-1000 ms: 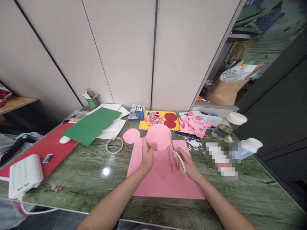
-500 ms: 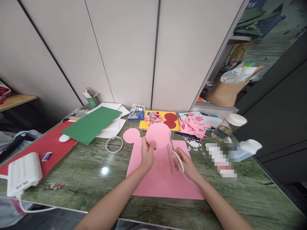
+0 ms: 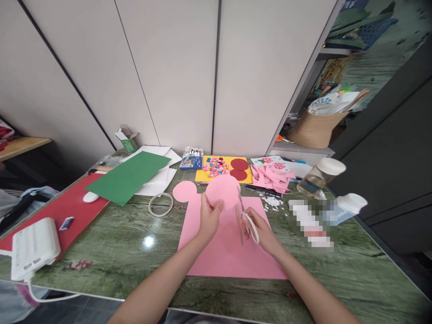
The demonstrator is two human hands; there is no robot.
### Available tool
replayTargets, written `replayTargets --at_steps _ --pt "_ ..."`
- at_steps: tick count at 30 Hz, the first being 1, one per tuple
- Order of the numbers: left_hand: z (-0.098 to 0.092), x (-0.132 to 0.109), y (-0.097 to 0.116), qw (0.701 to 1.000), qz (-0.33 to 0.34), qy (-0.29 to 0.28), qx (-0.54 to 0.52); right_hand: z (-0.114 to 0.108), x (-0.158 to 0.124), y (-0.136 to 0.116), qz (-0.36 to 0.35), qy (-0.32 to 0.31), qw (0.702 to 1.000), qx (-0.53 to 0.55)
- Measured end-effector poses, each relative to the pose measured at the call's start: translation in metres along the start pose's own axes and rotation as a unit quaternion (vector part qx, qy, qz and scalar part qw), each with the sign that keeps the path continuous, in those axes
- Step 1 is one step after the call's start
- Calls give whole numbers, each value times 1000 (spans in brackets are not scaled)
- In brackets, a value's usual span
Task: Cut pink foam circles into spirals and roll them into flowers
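My left hand (image 3: 209,217) pinches the lower edge of a round pink paper piece (image 3: 222,191), thumb in front. White-handled scissors (image 3: 251,227) are gripped in my right hand (image 3: 258,225), their blades at the right edge of that piece. Both hands are above a large pink sheet (image 3: 216,258) lying on the green table. A narrow pinkish-brown strip (image 3: 239,225) shows just left of the scissors. Another pink circle (image 3: 184,191) lies beyond the sheet's upper left corner.
Behind are a yellow sheet (image 3: 200,175) with candy-like bits and red circles, and pink scraps (image 3: 273,177). Left are green paper (image 3: 128,177), a white ring (image 3: 161,214) and a power bank (image 3: 35,247). Right are two bottles (image 3: 312,182) (image 3: 347,209).
My left thumb has shifted slightly right along the lower edge of the pink circle. The scissors stay at its right edge, and the camera view has moved slightly.
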State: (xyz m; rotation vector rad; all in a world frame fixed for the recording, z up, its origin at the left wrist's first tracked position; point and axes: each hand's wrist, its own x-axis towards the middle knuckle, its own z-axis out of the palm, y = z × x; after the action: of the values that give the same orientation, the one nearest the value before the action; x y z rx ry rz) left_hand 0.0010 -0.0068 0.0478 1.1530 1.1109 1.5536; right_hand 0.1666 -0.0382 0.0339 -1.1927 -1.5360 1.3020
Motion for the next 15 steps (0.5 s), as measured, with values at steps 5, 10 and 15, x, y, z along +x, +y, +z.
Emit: replayTargets --at_steps 5,10,15 --pt "1 -1 1 1000 -2 -11 3 -1 0 -2 -7 2 1000 3" --pt "0 1 0 1000 -4 -7 -5 0 -1 -5 -1 3 1000 4" --pt "-1 1 0 1000 3 -4 -4 0 -1 -6 7 2 1000 5"
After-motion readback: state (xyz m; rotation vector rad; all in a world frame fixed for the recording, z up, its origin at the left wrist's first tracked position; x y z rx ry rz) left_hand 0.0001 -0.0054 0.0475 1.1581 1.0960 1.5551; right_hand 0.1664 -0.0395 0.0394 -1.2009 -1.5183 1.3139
